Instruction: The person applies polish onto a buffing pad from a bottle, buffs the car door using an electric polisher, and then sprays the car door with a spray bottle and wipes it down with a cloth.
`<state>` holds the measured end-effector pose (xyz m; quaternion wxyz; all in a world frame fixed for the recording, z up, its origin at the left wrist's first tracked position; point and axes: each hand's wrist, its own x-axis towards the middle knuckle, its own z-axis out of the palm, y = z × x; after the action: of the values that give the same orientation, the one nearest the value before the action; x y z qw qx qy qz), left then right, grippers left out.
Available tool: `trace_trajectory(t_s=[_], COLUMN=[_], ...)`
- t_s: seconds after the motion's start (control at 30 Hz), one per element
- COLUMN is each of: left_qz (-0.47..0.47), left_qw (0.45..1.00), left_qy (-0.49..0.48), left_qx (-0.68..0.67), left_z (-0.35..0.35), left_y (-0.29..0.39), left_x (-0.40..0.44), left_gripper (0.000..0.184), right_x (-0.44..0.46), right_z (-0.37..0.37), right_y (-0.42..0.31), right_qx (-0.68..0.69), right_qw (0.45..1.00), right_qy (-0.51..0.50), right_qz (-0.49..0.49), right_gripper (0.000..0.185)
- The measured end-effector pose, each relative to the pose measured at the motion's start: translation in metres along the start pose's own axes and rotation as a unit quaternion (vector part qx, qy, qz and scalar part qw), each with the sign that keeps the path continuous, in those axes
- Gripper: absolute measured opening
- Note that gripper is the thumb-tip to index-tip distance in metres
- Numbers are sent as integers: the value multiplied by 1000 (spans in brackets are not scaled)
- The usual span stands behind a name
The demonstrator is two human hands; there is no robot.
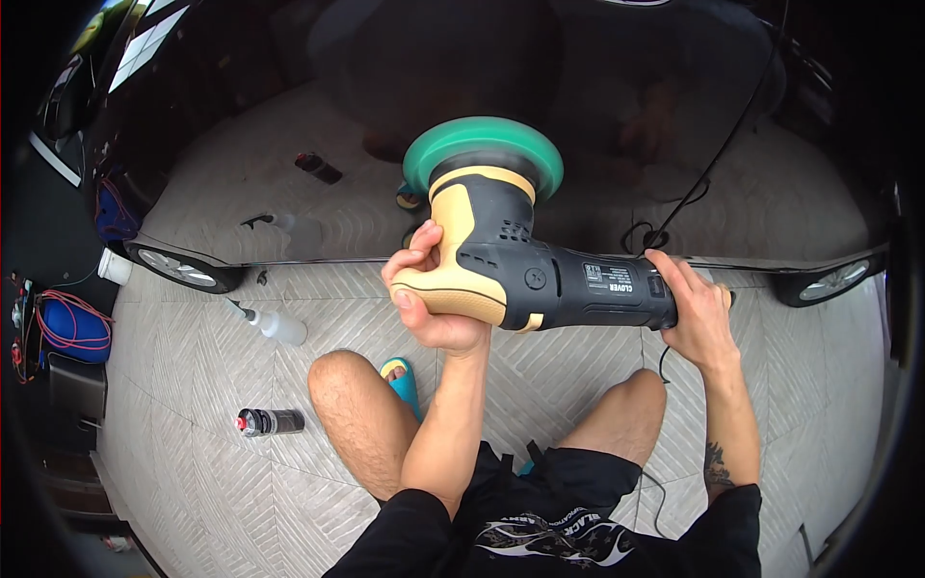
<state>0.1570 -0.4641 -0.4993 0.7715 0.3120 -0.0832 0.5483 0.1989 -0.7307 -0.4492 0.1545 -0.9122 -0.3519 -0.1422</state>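
A black and tan car polisher point(578, 284) lies across my view, held in both hands. Its round green pad point(482, 144) faces the dark, glossy car side panel point(597, 106); whether the pad touches the paint I cannot tell. My left hand point(434, 299) is wrapped round the tan front grip beneath the head. Around the rear end of the black body, my right hand point(699, 313) is closed. The pad's edge looks smeared, and a thin cord point(737, 130) runs over the panel.
On the tiled floor point(202, 385) to the left stand a white spray bottle point(279, 328) and a dark drink bottle point(272, 422) lying on its side. Car wheels point(178, 268) show at both sides. A blue tank with a red hose point(72, 323) is at far left.
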Motion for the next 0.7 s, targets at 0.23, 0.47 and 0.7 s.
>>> trace_trajectory(t_s=[0.23,0.47,0.7], left_qz=[-11,6,-9], left_qw=[1000,998,997], left_qy=[-4,-13,-12], left_qx=[17,59,80], left_z=[4,38,70], left_y=[-14,-13,11], left_x=[-22,-24,-4], left_gripper=[43,44,41], right_x=[-13,-19,-1], right_z=[14,-7,-58], right_y=[27,39,23], right_qx=[3,-3,6], right_qw=[1000,999,999], right_qy=[13,18,-17], right_qz=[3,28,31], right_gripper=[82,83,84])
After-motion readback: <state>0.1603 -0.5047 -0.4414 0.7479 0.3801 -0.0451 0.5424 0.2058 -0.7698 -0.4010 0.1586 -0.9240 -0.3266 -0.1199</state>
